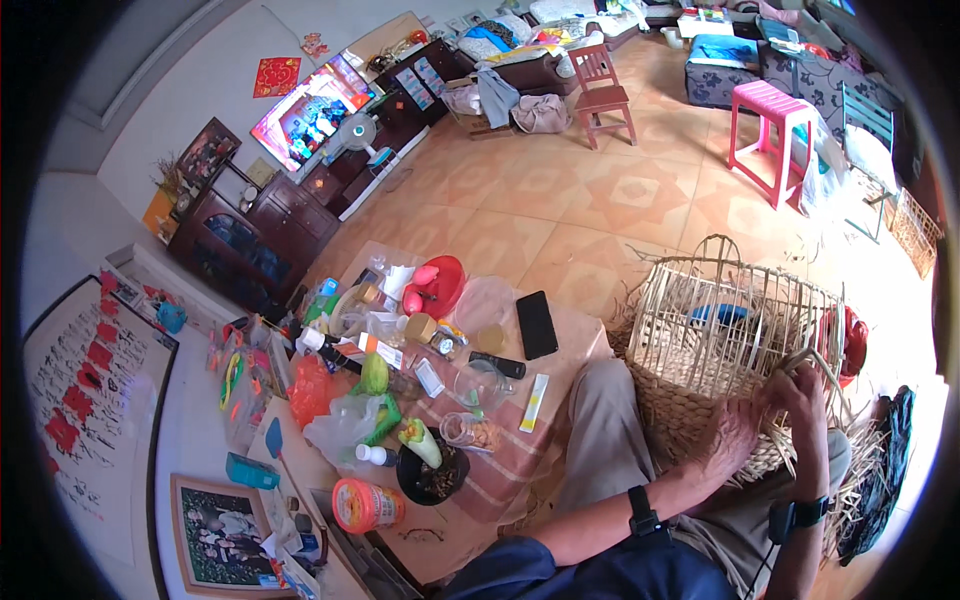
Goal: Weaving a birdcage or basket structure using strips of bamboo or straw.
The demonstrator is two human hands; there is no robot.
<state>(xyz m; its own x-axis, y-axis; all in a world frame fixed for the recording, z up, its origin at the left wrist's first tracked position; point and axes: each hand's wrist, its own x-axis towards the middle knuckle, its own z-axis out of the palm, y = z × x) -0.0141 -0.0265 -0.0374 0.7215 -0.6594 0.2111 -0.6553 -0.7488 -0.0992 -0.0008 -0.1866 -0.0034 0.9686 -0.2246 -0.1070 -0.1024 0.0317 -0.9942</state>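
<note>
A large half-woven straw basket (690, 400) stands against my knees, its lower wall braided and its upper part a frame of bare upright stakes. At its near right side my two hands meet. My right hand (799, 392) is closed on a straw strand (806, 357) that loops above the fingers. My left hand (735, 432) lies against the weave, fingers bent toward the right hand; what they grip is hidden. Inside the basket shows a blue object (718, 315). Loose straw ends (860, 465) hang by my right wrist.
At left, a cloth-covered table (470, 400) holds a black phone (537, 325), jars, bottles, a red bowl (450, 285) and a black pot (440, 478). A red container (853, 345) and black plastic (885, 480) are at right. Beyond stand a pink stool (770, 100) and wooden chair (600, 97).
</note>
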